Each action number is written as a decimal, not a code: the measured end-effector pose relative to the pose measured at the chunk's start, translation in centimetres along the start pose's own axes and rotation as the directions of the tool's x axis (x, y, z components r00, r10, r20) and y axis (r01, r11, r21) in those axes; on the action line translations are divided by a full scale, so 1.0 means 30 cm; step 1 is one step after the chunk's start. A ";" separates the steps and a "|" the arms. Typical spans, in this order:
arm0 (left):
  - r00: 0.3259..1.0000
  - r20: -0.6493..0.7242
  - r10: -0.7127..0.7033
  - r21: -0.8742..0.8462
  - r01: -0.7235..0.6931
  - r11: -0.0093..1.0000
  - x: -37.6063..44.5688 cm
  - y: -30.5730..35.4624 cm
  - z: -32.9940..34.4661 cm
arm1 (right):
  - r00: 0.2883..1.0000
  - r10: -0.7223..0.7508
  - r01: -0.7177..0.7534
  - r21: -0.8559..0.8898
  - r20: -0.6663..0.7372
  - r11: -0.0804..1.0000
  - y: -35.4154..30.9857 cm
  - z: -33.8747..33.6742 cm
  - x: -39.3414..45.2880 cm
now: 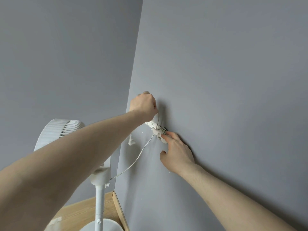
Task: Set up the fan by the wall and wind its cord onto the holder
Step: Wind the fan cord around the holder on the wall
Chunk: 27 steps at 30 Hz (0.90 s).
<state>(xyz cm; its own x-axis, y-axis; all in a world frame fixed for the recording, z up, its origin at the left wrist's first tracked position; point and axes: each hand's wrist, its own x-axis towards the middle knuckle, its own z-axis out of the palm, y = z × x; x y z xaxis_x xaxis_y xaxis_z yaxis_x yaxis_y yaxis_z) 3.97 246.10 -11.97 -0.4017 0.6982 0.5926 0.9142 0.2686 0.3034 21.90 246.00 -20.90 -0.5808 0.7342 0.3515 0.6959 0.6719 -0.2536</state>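
Note:
A white pedestal fan (55,130) stands in the corner, its head partly behind my left forearm. Its thin white cord (136,159) runs from the fan's neck up to a small white holder (158,132) stuck on the grey wall, where several turns are wound. My left hand (144,105) is just above the holder, shut on the cord's upper part and on a white plug-like piece. My right hand (176,152) rests against the wall below the holder, its fingertips pressing the holder's lower end.
Grey walls (216,80) meet in a corner behind the fan. A small white hook (131,140) sticks out of the wall left of the holder. Below are wood flooring (80,212), a wooden skirting strip (120,212) and the fan's round base (106,225).

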 end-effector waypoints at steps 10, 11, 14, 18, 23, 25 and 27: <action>0.852 0.499 -0.155 -0.470 0.417 0.778 -0.055 0.114 -0.061 | 0.967 0.243 -0.225 0.686 0.072 0.692 -0.031 -0.024 -0.031; 0.848 0.513 -0.136 -0.510 0.428 0.746 -0.068 0.119 -0.042 | 0.962 0.244 -0.250 0.752 0.122 0.610 -0.038 -0.035 -0.037; 0.846 0.526 -0.083 -0.569 0.423 0.706 -0.102 0.121 -0.009 | 0.946 0.273 -0.277 0.873 0.174 0.403 -0.036 -0.059 -0.060; 0.903 0.417 -0.102 -0.512 0.326 0.795 -0.138 0.074 0.012 | 0.901 0.428 -0.259 0.882 0.073 0.394 0.020 -0.053 -0.093; 0.964 0.219 0.150 -0.222 -0.101 0.970 -0.205 -0.042 0.083 | 0.879 0.458 -0.320 0.874 0.130 0.365 0.068 0.002 -0.147; 0.935 0.254 0.246 -0.215 -0.193 0.957 -0.231 -0.061 0.109 | 0.861 0.474 -0.358 0.883 0.185 0.305 0.075 0.033 -0.158; 0.920 0.264 0.288 -0.223 -0.232 0.947 -0.255 -0.068 0.135 | 0.840 0.486 -0.395 0.887 0.243 0.239 0.077 0.066 -0.168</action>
<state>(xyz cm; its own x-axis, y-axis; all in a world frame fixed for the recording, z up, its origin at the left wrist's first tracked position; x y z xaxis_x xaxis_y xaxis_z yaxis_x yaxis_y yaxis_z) 5.40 242.90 -20.15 -0.0924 0.8953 0.4357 0.9471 -0.0560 0.3160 25.59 244.05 -25.02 -0.2522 0.9665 -0.0471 0.0211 -0.0432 -0.9988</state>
